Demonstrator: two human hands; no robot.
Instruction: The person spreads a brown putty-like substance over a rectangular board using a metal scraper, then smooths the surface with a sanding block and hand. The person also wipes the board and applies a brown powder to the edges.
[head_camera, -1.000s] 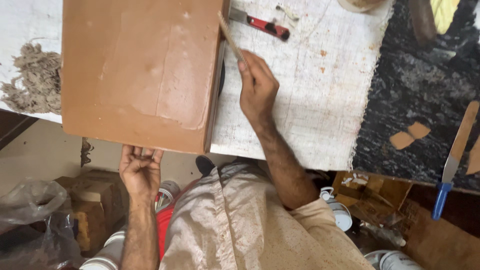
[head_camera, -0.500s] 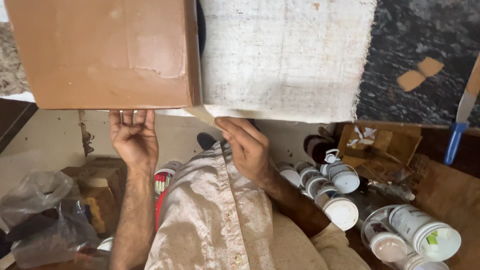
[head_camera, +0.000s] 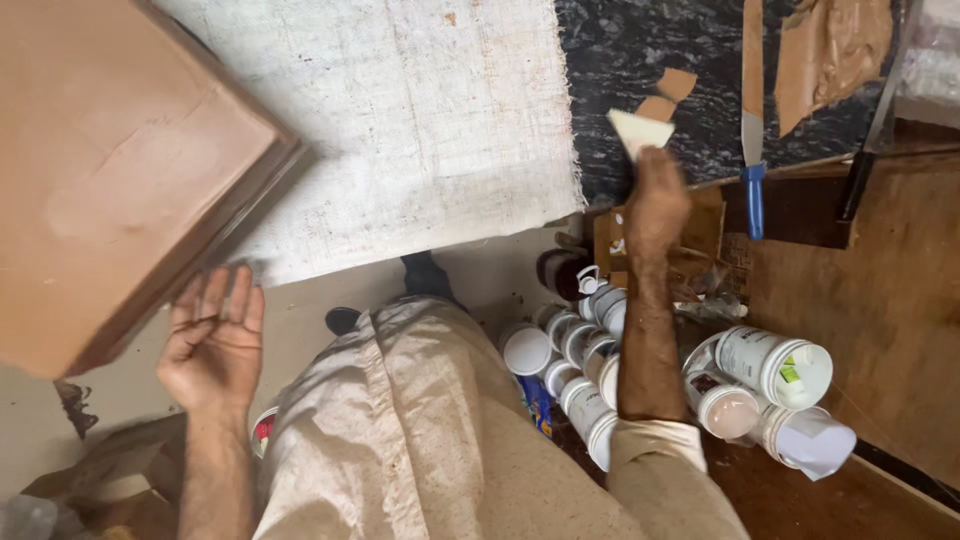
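A large flat brown board (head_camera: 110, 190) overhangs the table's near edge at the left, turned at an angle. My left hand (head_camera: 212, 340) is just below its lower edge, palm up, fingers spread, holding nothing; contact with the board is unclear. My right hand (head_camera: 655, 205) is raised at the right, over the edge of the dark stone slab (head_camera: 650, 60), shut on a small pale flat scraper-like piece (head_camera: 640, 130). White cloth (head_camera: 420, 130) covers the tabletop between them.
A blue-handled flat blade (head_camera: 752, 130) and brown scraps (head_camera: 665, 95) lie on the dark slab. Several white jars and tubs (head_camera: 770, 365) are piled on the floor at the right beside a wooden panel (head_camera: 880, 300). My legs in pale cloth fill the bottom centre.
The view shifted right. My right hand left the table's near edge and rose to the right with the pale piece. The board now sits rotated; my left hand stays under its edge.
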